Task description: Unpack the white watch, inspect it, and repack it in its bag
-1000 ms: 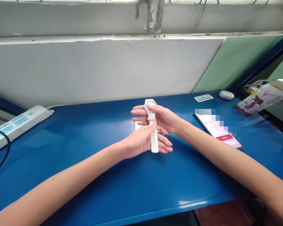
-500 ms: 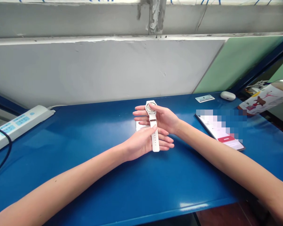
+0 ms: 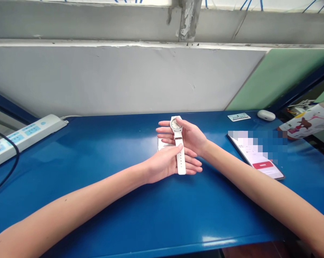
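Observation:
A white wristwatch (image 3: 181, 159) with a round dial lies stretched lengthwise across both palms. My left hand (image 3: 164, 163) supports the strap end with the holes, its thumb pressing on the strap from above and its fingers extended beneath. My right hand (image 3: 194, 136) carries the dial end; its thumb rests on the edge of the watch face, and the fingers stretch out to the left underneath. Behind the hands, a white flat item (image 3: 162, 144) shows only in part, so I cannot tell what it is.
A white power strip (image 3: 29, 138) with a black cable lies at the left on the blue table (image 3: 110, 215). To the right are a phone (image 3: 261, 157), a card (image 3: 239, 117), a white earbud case (image 3: 266, 115) and a tilted printed bottle (image 3: 307, 122). A wall stands behind.
The view has shifted slightly, so everything sits a little farther right. The right thumb has slid toward the edge of the dial, leaving more of the watch face visible. Both hands keep their hold.

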Available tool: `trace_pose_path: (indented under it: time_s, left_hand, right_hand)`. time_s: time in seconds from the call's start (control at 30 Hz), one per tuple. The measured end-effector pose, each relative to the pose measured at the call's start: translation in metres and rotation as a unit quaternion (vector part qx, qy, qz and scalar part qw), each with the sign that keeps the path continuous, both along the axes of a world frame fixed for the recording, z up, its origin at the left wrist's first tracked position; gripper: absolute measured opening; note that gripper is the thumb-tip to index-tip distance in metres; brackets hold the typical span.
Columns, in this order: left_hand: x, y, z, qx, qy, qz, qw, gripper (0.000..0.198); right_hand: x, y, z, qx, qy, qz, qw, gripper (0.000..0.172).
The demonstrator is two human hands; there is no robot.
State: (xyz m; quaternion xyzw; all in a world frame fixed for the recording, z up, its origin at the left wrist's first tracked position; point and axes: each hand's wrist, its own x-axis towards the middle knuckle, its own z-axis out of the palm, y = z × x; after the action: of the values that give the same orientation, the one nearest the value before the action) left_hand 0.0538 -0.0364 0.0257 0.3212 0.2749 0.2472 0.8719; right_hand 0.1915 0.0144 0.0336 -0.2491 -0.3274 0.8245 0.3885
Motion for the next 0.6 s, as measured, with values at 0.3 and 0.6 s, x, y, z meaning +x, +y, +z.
trace_pose_path:
  time_s: [0.3,0.6]
  left_hand:
    - [0.002,-0.001,0.006,0.002,0.022,0.046,0.999,0.040]
    - [0.005,-0.003,0.007,-0.002,0.013,0.035,0.999,0.044]
  right_hand:
    - [0.004,0.002,0.007,0.009,0.020,0.015,1.000,0.047]
    - [0.005,0.002,0.011,0.000,0.003,-0.007,1.000,0.053]
